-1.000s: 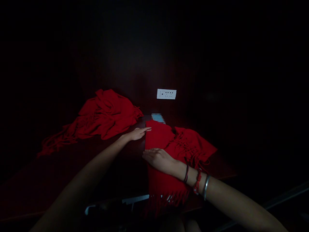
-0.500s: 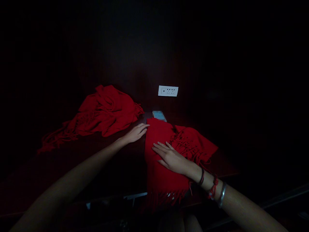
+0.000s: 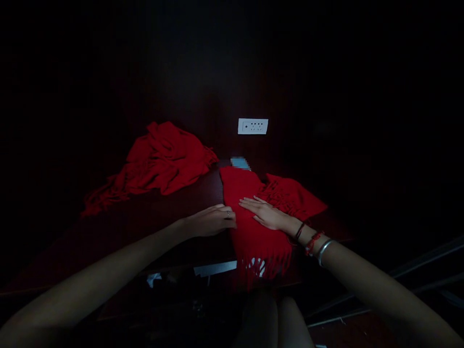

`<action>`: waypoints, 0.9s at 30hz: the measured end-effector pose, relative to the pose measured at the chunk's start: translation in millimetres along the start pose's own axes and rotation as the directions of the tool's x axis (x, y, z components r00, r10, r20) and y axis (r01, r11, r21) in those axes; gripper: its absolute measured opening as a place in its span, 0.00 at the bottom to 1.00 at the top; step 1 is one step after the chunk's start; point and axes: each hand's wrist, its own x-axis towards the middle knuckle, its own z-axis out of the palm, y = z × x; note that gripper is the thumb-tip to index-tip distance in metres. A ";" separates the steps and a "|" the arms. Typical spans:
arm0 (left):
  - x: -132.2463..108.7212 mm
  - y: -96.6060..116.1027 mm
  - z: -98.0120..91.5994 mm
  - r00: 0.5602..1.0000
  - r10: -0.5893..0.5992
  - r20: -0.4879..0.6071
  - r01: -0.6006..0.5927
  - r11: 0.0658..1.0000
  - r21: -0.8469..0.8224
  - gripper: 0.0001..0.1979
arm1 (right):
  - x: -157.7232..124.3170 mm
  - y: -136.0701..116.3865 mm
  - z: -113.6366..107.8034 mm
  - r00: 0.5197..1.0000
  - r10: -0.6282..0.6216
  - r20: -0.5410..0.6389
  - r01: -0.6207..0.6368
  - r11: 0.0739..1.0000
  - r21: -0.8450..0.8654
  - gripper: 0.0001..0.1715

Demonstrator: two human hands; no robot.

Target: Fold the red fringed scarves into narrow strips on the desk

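A red fringed scarf (image 3: 241,186) lies folded in a flat strip on the dark table, its tassels hanging over the front edge. At the strip's left edge, my left hand (image 3: 213,221), with a ring on one finger, has its fingers curled closed on the cloth; the fingertips are partly hidden. My right hand (image 3: 266,212) rests flat on top of the scarf, fingers stretched out. Bunched red fringed cloth (image 3: 295,195) lies against the right side of the strip; whether it belongs to the same scarf I cannot tell.
Another crumpled red fringed scarf (image 3: 168,157) is heaped at the back left of the table. A white wall socket (image 3: 253,126) sits behind, above a pale blue, blurred item (image 3: 239,163). The surroundings are very dark, and a light strip (image 3: 215,268) shows below the table's front edge.
My left hand has moved down the scarf's left edge, and its fingers have gone from stretched out to curled. The right hand stays flat on the cloth. The view has tilted slightly downward.
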 end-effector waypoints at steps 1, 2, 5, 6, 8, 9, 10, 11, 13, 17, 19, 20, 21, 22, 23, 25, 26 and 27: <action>8.3 -0.7 1.1 1.000 -0.005 -0.004 0.005 0.999 0.048 0.11 | -1.8 5.6 -1.3 1.000 0.010 -0.007 -0.011 1.000 -0.015 0.30; 15.8 -1.1 2.4 1.000 -0.013 -0.017 0.014 0.996 0.094 0.09 | -3.5 10.5 -2.5 1.000 0.021 -0.013 -0.022 0.999 -0.034 0.30; 27.6 -0.3 5.9 0.997 -0.032 -0.072 0.044 0.983 0.177 0.07 | -6.9 17.7 -4.2 0.997 0.061 -0.042 -0.065 0.993 -0.100 0.28; 26.7 0.3 5.9 0.996 -0.034 -0.086 0.049 0.983 0.176 0.07 | -7.9 17.2 -4.3 0.996 0.066 -0.052 -0.072 0.990 -0.123 0.27; 19.0 1.2 3.4 0.995 -0.018 -0.096 0.029 0.994 0.109 0.09 | -9.8 12.4 -4.7 0.997 0.046 -0.055 -0.055 0.984 -0.170 0.26; 13.7 0.8 1.1 0.996 0.002 -0.088 0.001 0.999 0.040 0.11 | -10.6 8.8 -5.3 0.999 0.023 -0.046 -0.032 0.981 -0.191 0.26; 8.5 -0.6 -1.3 0.996 0.026 -0.080 -0.030 0.998 -0.046 0.14 | -11.3 4.9 -6.4 0.999 -0.001 -0.034 -0.006 0.978 -0.208 0.25; 4.6 -3.3 -3.3 0.996 0.041 -0.079 -0.051 0.989 -0.136 0.17 | -11.7 1.1 -7.7 1.000 -0.018 -0.025 0.012 0.975 -0.222 0.25; 2.8 -13.4 -4.1 0.992 -0.018 -0.126 -0.015 0.966 -0.260 0.19 | -11.0 -4.9 -10.3 0.999 -0.018 -0.036 0.009 0.973 -0.231 0.24; 22.5 -46.4 13.1 0.856 -0.417 -0.306 0.350 0.902 -0.252 0.16 | -6.4 -8.4 -10.6 0.998 0.007 -0.061 -0.018 0.984 -0.175 0.23; 32.9 -61.3 26.5 0.819 -0.522 -0.238 0.475 0.850 -0.228 0.20 | -5.8 -7.2 -8.9 0.999 -0.011 -0.044 0.006 0.993 -0.119 0.24; 35.8 -66.6 32.5 0.824 -0.543 -0.161 0.507 0.834 -0.219 0.22 | -6.4 -6.5 -8.2 0.999 -0.022 -0.037 0.018 0.996 -0.090 0.24; 36.6 -70.1 37.3 0.830 -0.553 -0.077 0.528 0.822 -0.213 0.24 | -7.5 -5.8 -7.6 0.999 -0.027 -0.031 0.025 0.998 -0.066 0.25; 35.6 -72.1 40.9 0.828 -0.560 0.000 0.548 0.811 -0.207 0.24 | -8.8 -5.4 -7.2 0.999 -0.028 -0.024 0.027 0.998 -0.048 0.25; 33.2 -72.9 43.3 0.818 -0.572 0.061 0.571 0.796 -0.200 0.25 | -10.1 -5.3 -7.0 1.000 -0.025 -0.017 0.024 0.999 -0.039 0.26; 26.6 -72.3 44.5 0.784 -0.607 0.128 0.620 0.762 -0.187 0.27 | -12.2 -6.2 -7.1 1.000 -0.011 0.004 0.011 0.999 -0.046 0.26; 23.8 -71.8 43.7 0.769 -0.622 0.148 0.639 0.747 -0.184 0.27 | -12.7 -7.3 -7.4 1.000 0.003 0.017 -0.002 0.998 -0.057 0.27; 22.2 -71.6 42.3 0.757 -0.631 0.168 0.653 0.735 -0.182 0.28 | -12.8 -8.6 -7.8 0.999 0.023 0.030 -0.021 0.997 -0.070 0.27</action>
